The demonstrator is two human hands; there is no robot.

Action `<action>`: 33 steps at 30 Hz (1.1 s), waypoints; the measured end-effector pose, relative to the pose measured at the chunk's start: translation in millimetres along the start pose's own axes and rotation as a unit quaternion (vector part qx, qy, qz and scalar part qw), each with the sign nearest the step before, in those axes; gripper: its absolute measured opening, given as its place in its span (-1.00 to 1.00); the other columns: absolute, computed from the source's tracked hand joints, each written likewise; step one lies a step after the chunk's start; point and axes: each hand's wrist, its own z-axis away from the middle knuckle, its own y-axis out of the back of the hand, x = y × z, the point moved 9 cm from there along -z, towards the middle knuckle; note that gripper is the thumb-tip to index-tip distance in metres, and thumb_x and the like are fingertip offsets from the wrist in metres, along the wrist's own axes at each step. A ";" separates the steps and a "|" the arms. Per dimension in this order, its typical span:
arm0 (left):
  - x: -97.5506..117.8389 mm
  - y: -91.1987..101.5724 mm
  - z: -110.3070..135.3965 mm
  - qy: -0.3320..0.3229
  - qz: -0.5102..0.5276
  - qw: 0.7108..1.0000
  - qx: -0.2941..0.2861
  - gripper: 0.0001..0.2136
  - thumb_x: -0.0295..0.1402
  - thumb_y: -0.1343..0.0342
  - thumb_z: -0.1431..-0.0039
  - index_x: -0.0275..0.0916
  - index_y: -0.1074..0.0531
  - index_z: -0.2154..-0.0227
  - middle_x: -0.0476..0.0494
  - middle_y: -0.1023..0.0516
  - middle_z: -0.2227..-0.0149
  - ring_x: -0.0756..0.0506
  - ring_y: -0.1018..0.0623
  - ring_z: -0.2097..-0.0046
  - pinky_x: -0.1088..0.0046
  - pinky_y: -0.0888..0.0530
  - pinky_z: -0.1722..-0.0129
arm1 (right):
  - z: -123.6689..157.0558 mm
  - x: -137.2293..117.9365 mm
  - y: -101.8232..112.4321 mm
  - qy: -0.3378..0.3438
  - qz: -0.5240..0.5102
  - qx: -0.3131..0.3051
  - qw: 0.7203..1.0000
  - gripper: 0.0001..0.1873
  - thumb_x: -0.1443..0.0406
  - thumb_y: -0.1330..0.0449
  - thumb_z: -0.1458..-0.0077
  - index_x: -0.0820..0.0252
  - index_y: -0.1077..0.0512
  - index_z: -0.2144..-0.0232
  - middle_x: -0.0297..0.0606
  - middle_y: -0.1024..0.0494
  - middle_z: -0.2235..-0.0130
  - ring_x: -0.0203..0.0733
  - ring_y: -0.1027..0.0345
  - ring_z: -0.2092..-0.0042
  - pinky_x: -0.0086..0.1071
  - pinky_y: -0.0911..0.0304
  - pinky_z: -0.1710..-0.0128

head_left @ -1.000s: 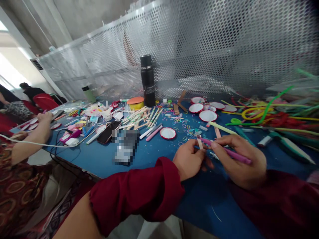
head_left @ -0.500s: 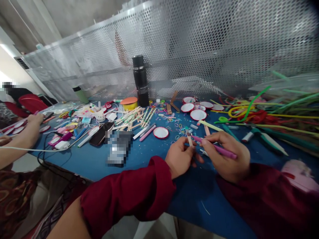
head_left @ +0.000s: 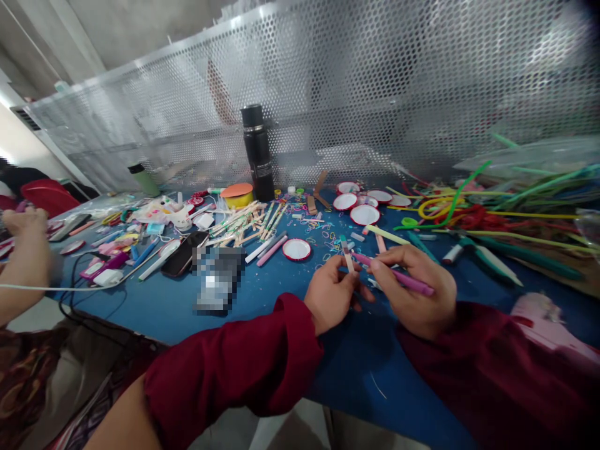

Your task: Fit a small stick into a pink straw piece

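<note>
- I am pinching a craft stick [head_left: 345, 254] by its lower end between the thumb and forefinger of my left hand [head_left: 330, 297]. The other fingers are curled in, and the stick is standing nearly upright with its teal-tipped end up.
- Holding it low seems to be leaving most of its flat face bare and turned toward my other hand.
- My right hand [head_left: 419, 297] is closed around a pink marker [head_left: 415, 284] in a writing grip. The barrel is running back over the hand and the tip is pointing left, just beside the stick. I cannot tell whether tip and wood are touching.
- Both hands are sitting low over the near part of the blue table [head_left: 262, 294], close together, probably for steadiness on small work.
- Loose rubber bands [head_left: 328, 237] and a red-rimmed lid [head_left: 296, 249] are lying just beyond my fingers.
- A heap of more craft sticks [head_left: 244, 222] is spreading farther left, near a black flask [head_left: 257, 153] standing at the mesh screen.
- Pipe cleaners [head_left: 469, 215] are piling up on the right, well apart from my hands.
- Another person's hand [head_left: 23, 222] is working at the far left end of the table.
</note>
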 end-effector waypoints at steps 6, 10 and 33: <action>-1.2 1.1 -1.0 -0.011 0.000 1.000 0.007 -0.84 -0.29 0.02 -0.26 -0.20 -0.31 0.14 -0.01 -0.52 0.49 0.08 -0.37 0.63 0.57 -0.37 0.57 | -0.3 -0.7 -2.2 0.005 0.005 -0.009 1.000 -0.85 0.18 -0.15 -0.11 0.06 -0.38 0.46 -0.29 -0.52 0.42 -0.12 -0.43 0.35 -0.27 -0.27 0.31; -3.5 1.1 -1.8 -0.001 0.010 1.000 0.005 -0.84 -0.31 0.04 -0.27 -0.19 -0.29 0.13 0.00 -0.51 0.51 0.08 -0.39 0.63 0.58 -0.35 0.58 | -0.8 -0.2 1.2 0.008 0.000 0.007 1.000 -0.85 0.19 -0.16 -0.11 0.08 -0.38 0.47 -0.28 -0.52 0.41 -0.12 -0.42 0.35 -0.27 -0.26 0.33; 1.9 0.3 -0.1 -0.014 0.002 1.000 0.005 -0.83 -0.27 0.00 -0.26 -0.19 -0.34 0.15 0.00 -0.52 0.47 0.10 -0.37 0.64 0.55 -0.40 0.55 | -0.2 -2.0 -3.3 0.000 -0.013 -0.021 1.000 -0.87 0.20 -0.15 -0.13 0.05 -0.38 0.44 -0.31 -0.51 0.41 -0.15 -0.43 0.37 -0.27 -0.28 0.31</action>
